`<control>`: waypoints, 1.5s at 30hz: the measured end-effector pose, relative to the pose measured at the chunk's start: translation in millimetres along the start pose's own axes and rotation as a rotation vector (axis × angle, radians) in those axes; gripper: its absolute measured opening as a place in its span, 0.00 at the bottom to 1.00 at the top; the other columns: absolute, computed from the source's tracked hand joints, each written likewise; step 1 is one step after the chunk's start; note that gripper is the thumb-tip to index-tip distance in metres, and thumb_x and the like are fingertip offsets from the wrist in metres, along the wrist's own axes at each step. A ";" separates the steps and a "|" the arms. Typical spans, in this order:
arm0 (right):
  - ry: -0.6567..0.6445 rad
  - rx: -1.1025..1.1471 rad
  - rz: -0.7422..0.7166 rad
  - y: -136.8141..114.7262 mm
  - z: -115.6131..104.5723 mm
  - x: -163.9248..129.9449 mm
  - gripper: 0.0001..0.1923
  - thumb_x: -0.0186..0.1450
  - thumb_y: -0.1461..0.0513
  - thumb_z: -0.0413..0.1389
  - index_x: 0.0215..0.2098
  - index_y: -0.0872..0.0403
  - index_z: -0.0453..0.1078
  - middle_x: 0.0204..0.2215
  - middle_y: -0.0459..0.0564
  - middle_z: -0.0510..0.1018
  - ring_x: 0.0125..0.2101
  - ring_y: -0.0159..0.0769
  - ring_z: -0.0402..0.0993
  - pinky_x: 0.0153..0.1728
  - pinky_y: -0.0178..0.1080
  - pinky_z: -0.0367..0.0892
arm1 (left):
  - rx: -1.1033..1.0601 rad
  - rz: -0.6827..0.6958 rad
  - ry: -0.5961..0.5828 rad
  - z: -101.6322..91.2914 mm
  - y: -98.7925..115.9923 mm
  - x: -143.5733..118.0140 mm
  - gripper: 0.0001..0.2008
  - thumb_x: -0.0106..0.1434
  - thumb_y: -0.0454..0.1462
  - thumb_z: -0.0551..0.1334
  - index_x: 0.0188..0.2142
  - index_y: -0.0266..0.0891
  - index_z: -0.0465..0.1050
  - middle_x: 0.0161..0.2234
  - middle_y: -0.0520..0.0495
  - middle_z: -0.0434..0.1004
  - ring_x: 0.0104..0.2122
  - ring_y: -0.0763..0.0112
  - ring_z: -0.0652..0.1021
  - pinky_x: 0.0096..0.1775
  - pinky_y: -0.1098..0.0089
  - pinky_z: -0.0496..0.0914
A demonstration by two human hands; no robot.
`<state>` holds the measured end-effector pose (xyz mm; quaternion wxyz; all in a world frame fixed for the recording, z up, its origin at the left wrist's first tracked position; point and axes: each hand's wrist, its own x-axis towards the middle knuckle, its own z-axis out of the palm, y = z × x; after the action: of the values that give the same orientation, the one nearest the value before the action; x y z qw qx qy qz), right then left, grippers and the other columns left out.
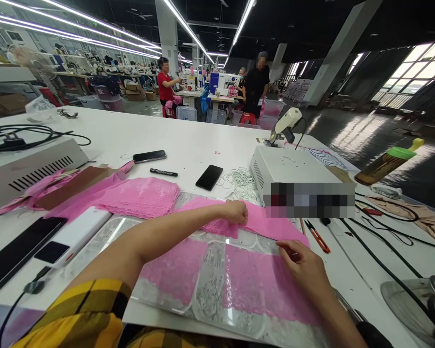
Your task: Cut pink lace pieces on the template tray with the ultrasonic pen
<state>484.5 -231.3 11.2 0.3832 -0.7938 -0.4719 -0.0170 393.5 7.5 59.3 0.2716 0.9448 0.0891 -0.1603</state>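
My left hand [236,211] reaches across to the middle, its fingers closed at the edge of a pink fabric piece [264,218]. Under that wrist lies more pink lace-edged fabric [221,227]. My right hand [306,263] hovers at the right over a clear plastic template [212,290], its fingers loosely curled and apart, with nothing visible in them. Pink fabric panels [248,280] show through the template's clear sheet. Left of my hands rests a stack of pink lace-edged pieces [141,195].
Around the work lie phones [209,177], a black marker [163,172], a white power bank [74,237], orange-handled thread snips [318,237] and loose white cord [242,181]. A grey machine box [293,164] stands right, with cables [384,256]. People work at sewing machines beyond.
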 end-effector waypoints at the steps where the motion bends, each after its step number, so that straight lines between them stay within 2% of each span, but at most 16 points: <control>1: 0.001 -0.011 -0.014 -0.5 4.0 0.4 0.14 0.62 0.54 0.51 0.33 0.51 0.76 0.29 0.49 0.80 0.24 0.33 0.74 0.27 0.36 0.71 | -0.019 0.001 -0.001 -0.7 -1.0 0.5 0.17 0.69 0.42 0.61 0.54 0.36 0.68 0.52 0.42 0.72 0.47 0.62 0.76 0.47 0.56 0.74; 3: 0.003 -0.044 -0.033 -2.7 12.1 2.2 0.14 0.63 0.54 0.50 0.36 0.51 0.75 0.32 0.50 0.80 0.26 0.34 0.74 0.30 0.38 0.72 | -0.049 0.004 -0.007 -2.2 -2.3 1.1 0.17 0.69 0.42 0.61 0.54 0.36 0.69 0.52 0.42 0.72 0.47 0.61 0.76 0.47 0.57 0.74; 8: 0.053 -0.163 -0.089 -6.1 32.2 16.8 0.13 0.63 0.56 0.53 0.41 0.52 0.75 0.40 0.53 0.80 0.41 0.42 0.76 0.41 0.44 0.73 | -0.093 0.031 -0.023 -12.2 1.7 -1.8 0.17 0.69 0.42 0.61 0.53 0.36 0.69 0.51 0.42 0.72 0.47 0.62 0.76 0.47 0.57 0.74; 12: 0.116 -0.252 -0.122 6.9 35.8 30.3 0.12 0.61 0.60 0.53 0.40 0.53 0.75 0.39 0.54 0.79 0.40 0.44 0.75 0.42 0.46 0.72 | -0.108 0.075 -0.023 -26.9 12.0 -11.5 0.17 0.69 0.42 0.61 0.53 0.36 0.69 0.51 0.42 0.72 0.47 0.62 0.76 0.47 0.56 0.74; 15: 0.143 -0.299 -0.166 18.9 26.0 26.7 0.10 0.62 0.63 0.51 0.35 0.52 0.75 0.36 0.53 0.79 0.38 0.44 0.74 0.42 0.47 0.70 | -0.132 0.123 -0.025 -30.5 19.3 -25.2 0.11 0.68 0.39 0.62 0.46 0.34 0.73 0.47 0.44 0.75 0.45 0.64 0.77 0.47 0.60 0.73; 18: 0.126 -0.315 -0.252 21.2 8.9 5.4 0.10 0.63 0.64 0.51 0.35 0.51 0.74 0.34 0.51 0.79 0.36 0.41 0.74 0.40 0.44 0.69 | -0.166 0.173 -0.054 -19.0 24.0 -44.3 0.05 0.64 0.35 0.63 0.35 0.34 0.76 0.42 0.46 0.77 0.41 0.68 0.77 0.43 0.68 0.72; 22: 0.075 -0.294 -0.381 7.2 -16.3 -38.6 0.09 0.65 0.64 0.51 0.39 0.49 0.74 0.34 0.49 0.78 0.36 0.38 0.73 0.40 0.41 0.69 | -0.181 0.258 -0.136 13.2 30.4 -71.8 0.04 0.62 0.33 0.64 0.30 0.35 0.77 0.38 0.49 0.77 0.36 0.72 0.76 0.38 0.73 0.70; 26: 0.035 -0.298 -0.566 -7.2 -32.8 -73.6 0.12 0.66 0.69 0.53 0.44 0.52 0.73 0.35 0.50 0.77 0.37 0.37 0.73 0.42 0.41 0.68 | -0.121 0.328 -0.146 42.9 38.6 -91.2 0.04 0.60 0.31 0.65 0.29 0.37 0.77 0.37 0.49 0.76 0.39 0.69 0.75 0.43 0.69 0.67; 28: 0.018 -0.288 -0.606 -10.3 -35.2 -83.4 0.12 0.66 0.70 0.53 0.44 0.52 0.73 0.35 0.50 0.77 0.37 0.37 0.73 0.43 0.42 0.68 | -0.072 0.342 -0.126 53.2 41.4 -97.3 0.05 0.60 0.31 0.65 0.28 0.37 0.77 0.36 0.49 0.76 0.41 0.65 0.74 0.47 0.65 0.65; 36: -0.042 -0.244 -0.614 -13.7 -32.6 -93.8 0.14 0.66 0.69 0.53 0.47 0.51 0.73 0.36 0.50 0.78 0.37 0.37 0.74 0.43 0.42 0.68 | 0.088 0.396 -0.045 71.3 37.7 -111.1 0.07 0.61 0.30 0.65 0.26 0.38 0.75 0.37 0.47 0.76 0.42 0.63 0.72 0.50 0.62 0.59; 42: -0.038 -0.212 -0.631 -16.8 -32.3 -91.0 0.14 0.66 0.70 0.53 0.48 0.53 0.73 0.33 0.50 0.77 0.35 0.35 0.74 0.40 0.41 0.70 | 0.084 0.414 0.027 77.0 31.8 -124.1 0.03 0.63 0.35 0.67 0.32 0.38 0.76 0.40 0.48 0.76 0.43 0.67 0.72 0.51 0.65 0.58; 45: -0.015 -0.168 -0.622 -18.0 -31.3 -88.7 0.12 0.66 0.70 0.54 0.45 0.52 0.73 0.32 0.49 0.78 0.34 0.34 0.75 0.40 0.41 0.71 | 0.065 0.431 0.099 81.8 29.2 -131.6 0.07 0.60 0.39 0.70 0.34 0.38 0.75 0.41 0.49 0.76 0.43 0.68 0.73 0.50 0.67 0.59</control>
<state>432.1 -311.5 9.4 0.2894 -0.6406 -0.6916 -0.1661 257.4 -72.0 54.1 0.2640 0.9570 -0.1068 -0.0547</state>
